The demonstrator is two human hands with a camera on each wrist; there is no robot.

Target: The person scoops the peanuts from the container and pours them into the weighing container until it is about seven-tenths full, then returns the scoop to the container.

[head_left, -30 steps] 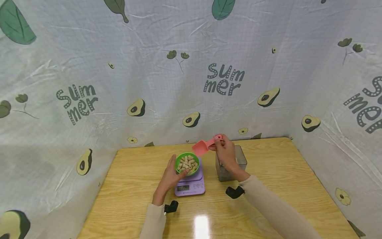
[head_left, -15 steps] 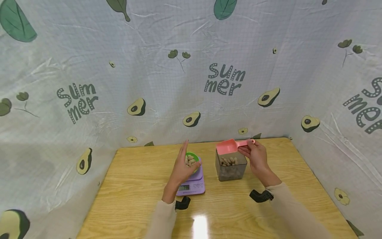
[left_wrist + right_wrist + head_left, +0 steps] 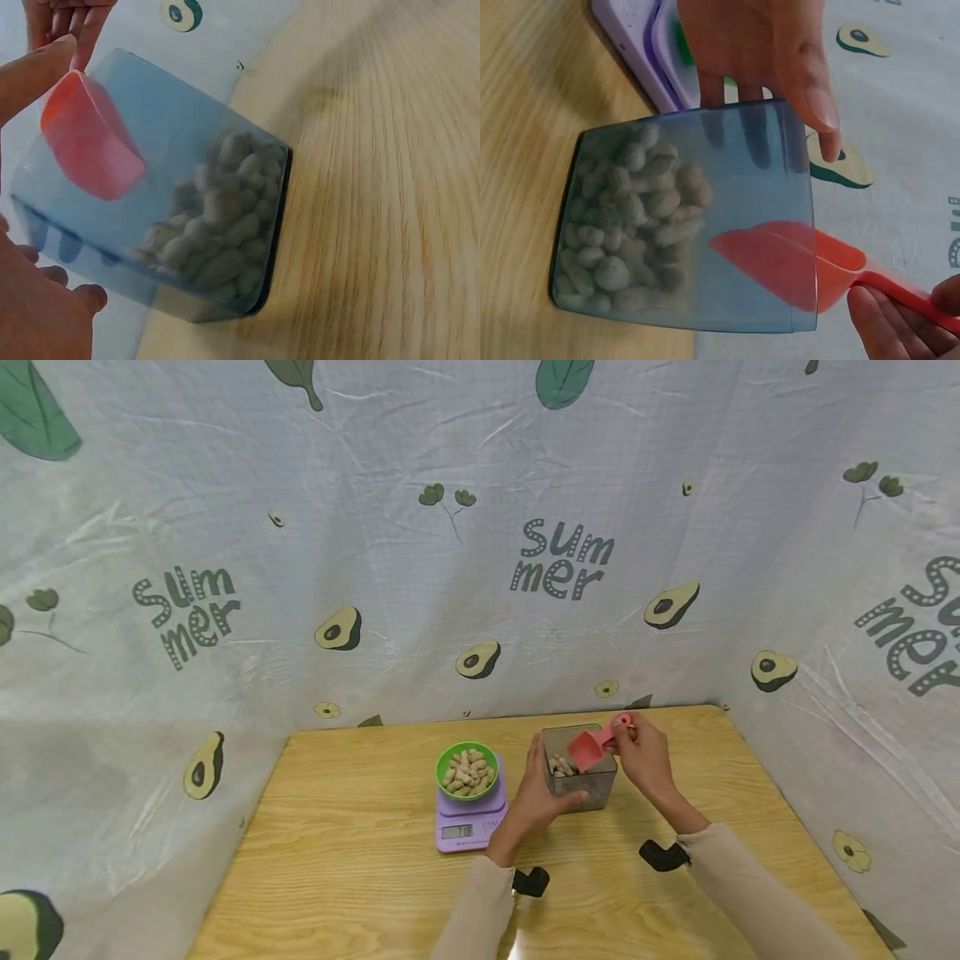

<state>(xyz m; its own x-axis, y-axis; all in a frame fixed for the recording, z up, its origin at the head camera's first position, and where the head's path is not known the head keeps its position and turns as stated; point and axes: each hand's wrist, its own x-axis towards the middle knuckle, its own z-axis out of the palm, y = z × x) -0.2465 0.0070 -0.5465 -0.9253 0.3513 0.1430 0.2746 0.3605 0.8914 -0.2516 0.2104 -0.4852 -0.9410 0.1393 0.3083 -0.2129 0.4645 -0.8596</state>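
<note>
My right hand [image 3: 645, 760] pinches the handle of a pink scoop [image 3: 587, 750]. The scoop's head is tilted down inside the mouth of a translucent grey container [image 3: 588, 795], above the peanuts [image 3: 630, 217] heaped in its lower part. Along the container's left side lies my left hand [image 3: 534, 806], fingers extended against or close to the wall, with the thumb out along the near side. In the right wrist view its fingertips show through the wall. Whether the scoop's tip touches the peanuts is hard to tell.
Left of the container, a green bowl [image 3: 438, 772] of peanuts sits on a purple kitchen scale [image 3: 450, 819] with a lit number display. Everything stands on a wooden table [image 3: 360, 835]. A patterned white sheet [image 3: 405, 635] hangs behind and beside it.
My left hand has moved right, from the bowl to the container. My right hand has carried the scoop from beside the bowl to the container and lowered it into the mouth.
</note>
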